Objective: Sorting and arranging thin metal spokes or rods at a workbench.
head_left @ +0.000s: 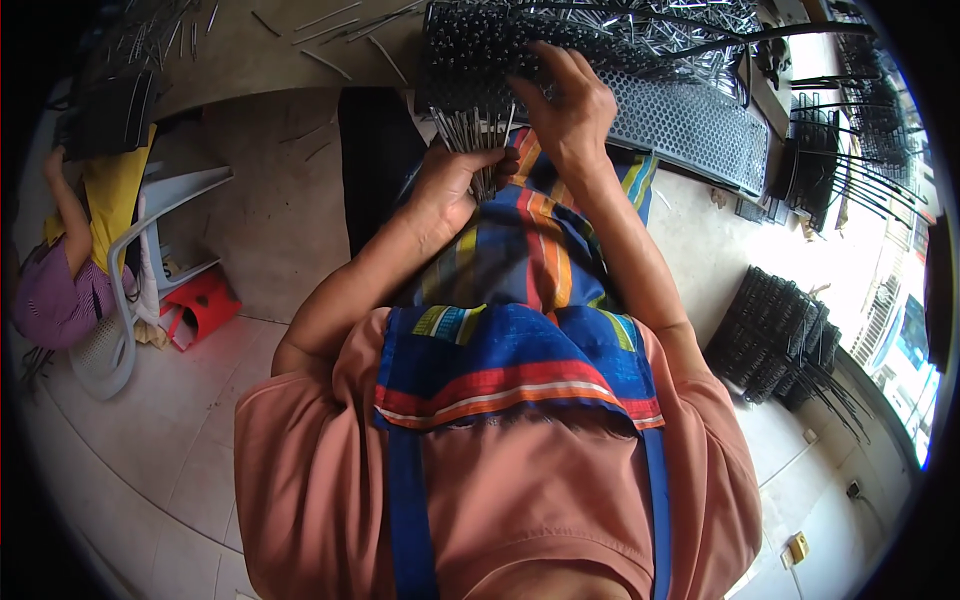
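Observation:
A bundle of thin metal rods (470, 128) stands upright in my left hand (450, 185), its fingers wrapped round the lower part. Just beyond it, my right hand (575, 105) is raised with thumb and fingers apart, and I see nothing between them. Its fingertips are over the right part of a dark perforated rack (465, 60) dotted with bright rod tips. The rods' upper ends come close to the rack's near edge; whether they touch it I cannot tell.
A grey perforated metal panel (680, 125) slopes at the right, below a heap of loose rods (690, 30). Stacked black wire racks (775, 335) stand on the floor. At the left, another person (75, 270) sits by a grey plastic chair (125, 300) and a red container (200, 305).

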Action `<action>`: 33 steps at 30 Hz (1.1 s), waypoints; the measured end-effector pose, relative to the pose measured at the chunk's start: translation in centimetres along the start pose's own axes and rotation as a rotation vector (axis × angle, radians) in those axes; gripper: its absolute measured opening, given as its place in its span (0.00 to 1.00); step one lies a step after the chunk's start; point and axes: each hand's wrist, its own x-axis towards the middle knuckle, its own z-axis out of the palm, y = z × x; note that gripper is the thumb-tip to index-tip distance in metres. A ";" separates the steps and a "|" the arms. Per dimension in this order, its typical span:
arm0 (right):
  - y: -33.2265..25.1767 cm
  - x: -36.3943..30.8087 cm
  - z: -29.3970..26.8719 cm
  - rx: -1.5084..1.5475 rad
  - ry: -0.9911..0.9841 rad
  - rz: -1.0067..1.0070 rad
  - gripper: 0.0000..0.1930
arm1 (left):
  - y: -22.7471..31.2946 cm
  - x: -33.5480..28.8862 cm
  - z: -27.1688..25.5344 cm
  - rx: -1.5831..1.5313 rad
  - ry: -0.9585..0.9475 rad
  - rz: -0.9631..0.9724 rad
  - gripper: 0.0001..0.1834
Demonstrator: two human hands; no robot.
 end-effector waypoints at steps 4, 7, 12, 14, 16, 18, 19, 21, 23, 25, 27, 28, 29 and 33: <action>1.0 1.5 1.3 -0.100 -0.015 -0.147 0.06 | 0.1 -0.6 0.3 -0.019 0.010 -0.044 0.09; 1.8 0.6 0.7 -0.076 -0.002 -0.055 0.06 | 0.4 -0.6 -0.2 -0.025 0.031 -0.023 0.09; 1.6 -0.5 1.1 -0.178 0.038 -0.181 0.08 | 0.5 -0.3 0.3 -0.037 0.029 -0.044 0.10; 0.7 -1.0 0.1 -0.159 0.035 -0.146 0.08 | 0.5 -0.1 0.2 -0.029 -0.022 -0.011 0.11; 0.8 -1.3 -0.6 -0.139 0.032 -0.111 0.09 | 0.5 0.0 0.4 -0.021 -0.072 0.022 0.11; 1.8 -1.8 -1.4 0.282 -0.436 0.362 0.08 | 0.5 -0.2 1.0 0.046 -0.092 0.019 0.10; 1.8 -2.0 -1.6 0.282 -0.432 0.364 0.08 | 0.4 -0.3 1.3 0.048 -0.093 0.016 0.10; 1.6 -2.5 -1.9 0.531 -0.507 0.623 0.08 | 0.1 -0.7 2.0 0.116 -0.098 0.046 0.08; 2.0 -2.4 -2.5 0.660 -0.516 0.662 0.06 | 0.0 -1.2 2.8 0.047 -0.060 0.051 0.07; 2.1 -2.3 -3.1 0.738 -0.270 0.767 0.04 | 0.0 -1.2 2.4 -0.024 -0.017 0.064 0.07; 2.0 -1.8 -3.3 0.722 -0.113 0.708 0.02 | -0.5 -0.7 0.6 0.146 -0.012 -0.013 0.11; 1.8 -1.5 -3.3 0.750 0.045 0.614 0.02 | -0.7 -0.8 0.4 0.149 -0.012 -0.015 0.11; 1.8 -1.2 -3.2 0.773 0.203 0.516 0.02 | -1.0 -1.0 0.1 0.239 -0.033 -0.024 0.11; 3.8 -1.2 -2.1 0.520 0.185 0.103 0.05 | -2.2 -1.1 -0.4 0.440 0.021 0.016 0.12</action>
